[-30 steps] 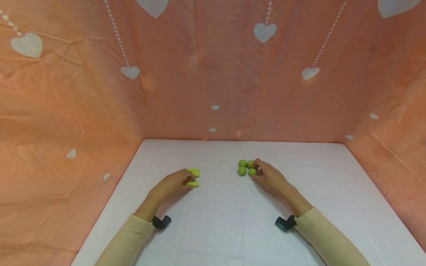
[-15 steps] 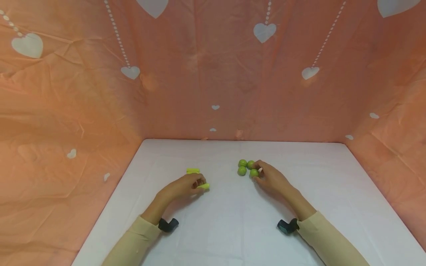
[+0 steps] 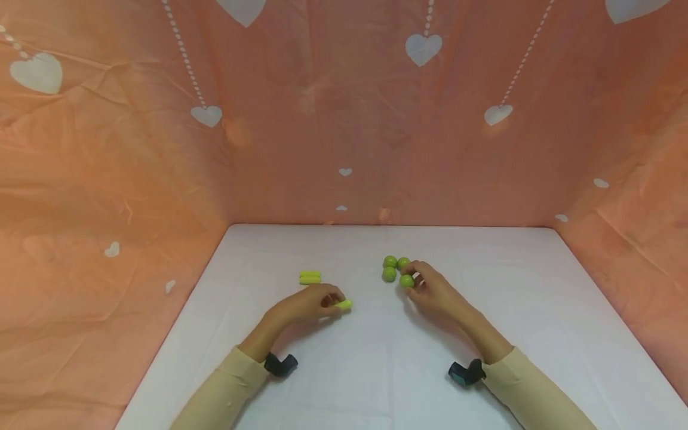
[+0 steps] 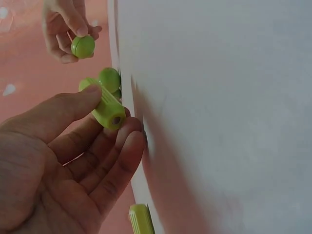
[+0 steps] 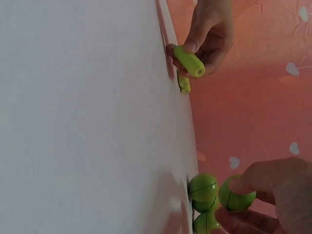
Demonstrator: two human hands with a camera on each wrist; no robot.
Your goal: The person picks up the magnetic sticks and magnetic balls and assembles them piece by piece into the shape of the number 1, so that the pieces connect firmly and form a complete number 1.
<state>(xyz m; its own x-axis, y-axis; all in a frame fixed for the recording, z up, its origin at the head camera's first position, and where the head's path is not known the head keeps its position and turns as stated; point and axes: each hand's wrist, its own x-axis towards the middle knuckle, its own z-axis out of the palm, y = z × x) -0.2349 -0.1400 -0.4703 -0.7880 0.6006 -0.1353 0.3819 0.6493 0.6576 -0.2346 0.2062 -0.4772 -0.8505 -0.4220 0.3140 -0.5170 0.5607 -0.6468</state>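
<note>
Fingers of my left hand [image 3: 303,307] pinch a yellow-green peg [image 3: 344,304]: in the left wrist view the thumb lies along its top and the curled fingertips [image 4: 127,127] press it from below, its flat end with a small hole facing out. It is held just over the white table [image 3: 376,370], near the middle and a little to my left. My right hand [image 3: 435,289] pinches a green ball [image 3: 407,280] between thumb and forefinger; the right wrist view shows the thumb tip on its top and a fingertip under it. That ball sits right beside three more balls [image 3: 390,267], which lie close together on the table, one seen past the peg in the left wrist view. Two more pegs [image 3: 310,278] lie side by side on the table, beyond my left hand and well apart from the balls. Both arms wear cream sleeves [image 3: 226,388], each with a dark wrist camera [image 3: 280,364] at the cuff. Orange cloth [image 3: 344,119] printed with white hearts walls in the table at the back and on both sides
</note>
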